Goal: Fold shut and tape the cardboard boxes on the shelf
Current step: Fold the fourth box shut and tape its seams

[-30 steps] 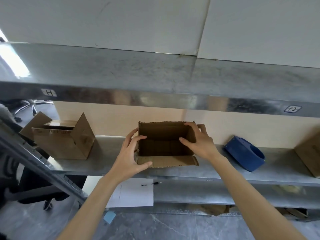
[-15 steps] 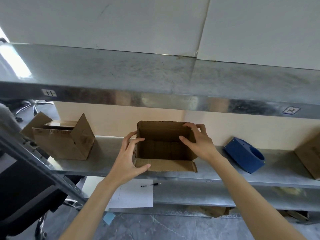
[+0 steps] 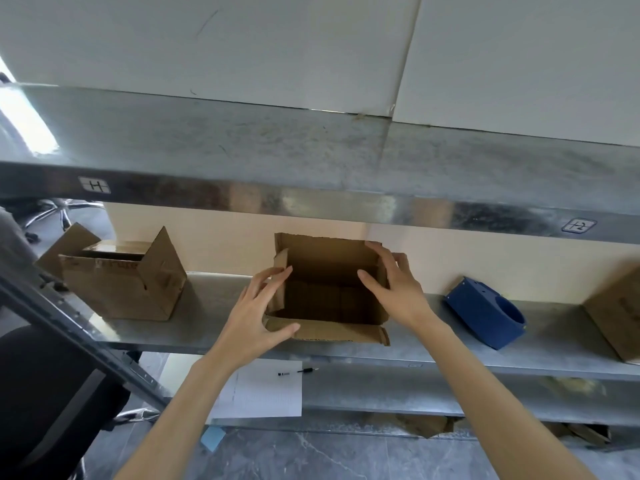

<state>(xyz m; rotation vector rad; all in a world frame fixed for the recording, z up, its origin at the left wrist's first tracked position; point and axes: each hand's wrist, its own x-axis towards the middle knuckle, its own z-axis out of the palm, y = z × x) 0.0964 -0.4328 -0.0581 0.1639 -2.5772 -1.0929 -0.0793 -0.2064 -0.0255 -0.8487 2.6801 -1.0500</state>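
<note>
Two side flaps are in hand, and no tape shows on any box. Nearest, the left hand (image 3: 254, 318) wraps the near left corner of the middle box (image 3: 332, 268). Its fingers are bent against the left flap and its thumb lies on the near flap, which hangs outward over the shelf (image 3: 214, 306) edge. The right hand (image 3: 398, 292) pinches the right flap, thumb inside and fingers over its top. The far flap stands upright, so this box is open and folding looks barely begun. Level with it, the left box (image 3: 121, 289) sits well apart with its flaps up, also open. To the right the blue tape dispenser (image 3: 485, 313) lies untouched, and the right box (image 3: 620, 313) is cut off by the frame, so I cannot tell its top. By my judgement every box is yet to be folded and taped.
</note>
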